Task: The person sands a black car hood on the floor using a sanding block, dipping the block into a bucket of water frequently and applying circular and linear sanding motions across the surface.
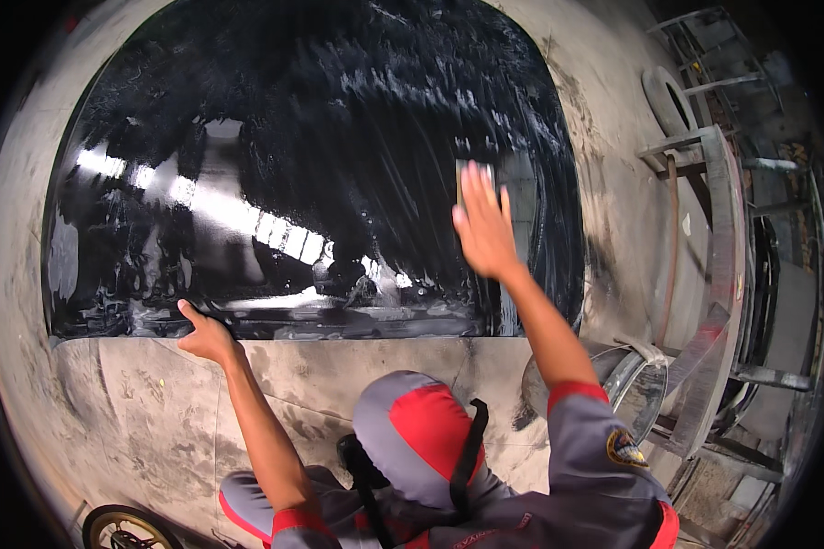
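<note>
A large glossy black panel [375,210] with rounded far corners lies in front of me, wet and streaked with whitish smears. At its near straight edge, my left hand [208,337] grips the rim with the thumb on top; the other fingers are mostly hidden. My right hand [487,229] is on the panel's right part, slightly blurred, with its fingers stretched over a small flat rectangular pad [461,174]. Only the pad's edges show beside the fingers, so its exact kind cannot be told.
Stained pale floor [156,393] surrounds the panel. A metal bucket [636,389] stands by my right forearm. On the right is a worn metal rack [728,274], with a rounded ring-like part [668,101] near its far end. A wheel [128,531] shows at the lower left.
</note>
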The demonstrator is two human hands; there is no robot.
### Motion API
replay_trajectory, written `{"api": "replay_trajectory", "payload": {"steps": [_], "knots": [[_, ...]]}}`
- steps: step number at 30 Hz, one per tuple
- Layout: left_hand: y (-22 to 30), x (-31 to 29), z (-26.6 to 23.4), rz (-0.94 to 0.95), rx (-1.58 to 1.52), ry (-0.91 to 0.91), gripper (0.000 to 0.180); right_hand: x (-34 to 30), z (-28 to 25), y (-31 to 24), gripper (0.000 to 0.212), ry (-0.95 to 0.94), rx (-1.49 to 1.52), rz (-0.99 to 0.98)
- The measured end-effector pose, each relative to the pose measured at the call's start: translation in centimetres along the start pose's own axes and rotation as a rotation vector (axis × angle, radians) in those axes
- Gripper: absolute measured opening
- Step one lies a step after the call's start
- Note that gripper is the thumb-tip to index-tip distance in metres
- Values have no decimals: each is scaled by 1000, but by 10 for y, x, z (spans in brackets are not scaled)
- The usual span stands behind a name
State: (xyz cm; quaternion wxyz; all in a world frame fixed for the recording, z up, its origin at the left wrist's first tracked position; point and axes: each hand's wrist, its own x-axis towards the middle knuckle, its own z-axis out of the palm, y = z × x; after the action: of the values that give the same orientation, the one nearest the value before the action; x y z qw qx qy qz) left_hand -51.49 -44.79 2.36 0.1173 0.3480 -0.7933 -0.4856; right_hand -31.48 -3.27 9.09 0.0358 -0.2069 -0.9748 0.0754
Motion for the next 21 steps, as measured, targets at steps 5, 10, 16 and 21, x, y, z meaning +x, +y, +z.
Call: {"api": "replay_trajectory", "payload": {"steps": [5, 10, 16, 21], "knots": [[3, 14, -5, -1, 13, 75, 77, -116, 7, -15, 70, -228, 40, -89], [6, -15, 18, 14, -155, -26, 73, 72, 2, -25, 62, 51, -85, -122], [4, 7, -5, 12, -47, 57, 70, -95, 3, -34, 68, -251, 93, -206], [17, -18, 11, 85, -166, -3, 68, 92, 8, -69, 61, 72, -69, -358]]}}
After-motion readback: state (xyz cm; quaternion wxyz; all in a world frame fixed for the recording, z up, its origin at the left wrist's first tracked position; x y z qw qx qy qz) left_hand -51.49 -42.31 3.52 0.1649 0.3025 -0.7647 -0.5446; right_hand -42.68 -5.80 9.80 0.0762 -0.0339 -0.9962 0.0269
